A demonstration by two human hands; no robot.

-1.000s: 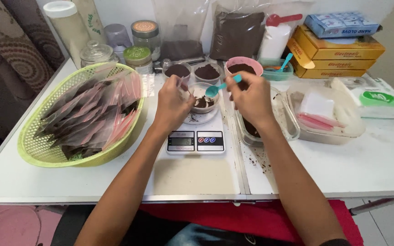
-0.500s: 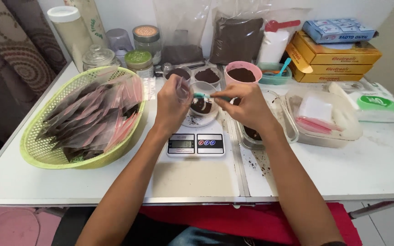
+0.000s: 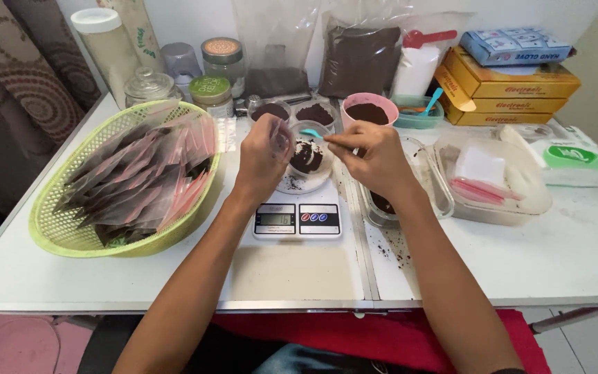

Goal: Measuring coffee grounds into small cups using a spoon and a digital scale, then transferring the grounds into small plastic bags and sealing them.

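Small clear pouch (image 3: 282, 142) gripped by left hand (image 3: 261, 163), held above digital scale (image 3: 297, 220). Teal spoon (image 3: 311, 134) pinched by right hand (image 3: 375, 156) over dish of brown powder (image 3: 306, 159). Green basket of filled pouches (image 3: 57, 228) seen left; pink cup (image 3: 369, 111) far.

white table (image 3: 520, 270), green basket (image 3: 50, 232), scale (image 3: 297, 221), perhaps spilled powder (image 3: 392, 249)

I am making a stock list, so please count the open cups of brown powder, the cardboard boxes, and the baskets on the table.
Open cups of brown powder: 3 (two small clear cups, one pink cup)
Cardboard boxes: 3 (two yellow boxes, one blue box)
Baskets: 1 (green basket)
Total: 7
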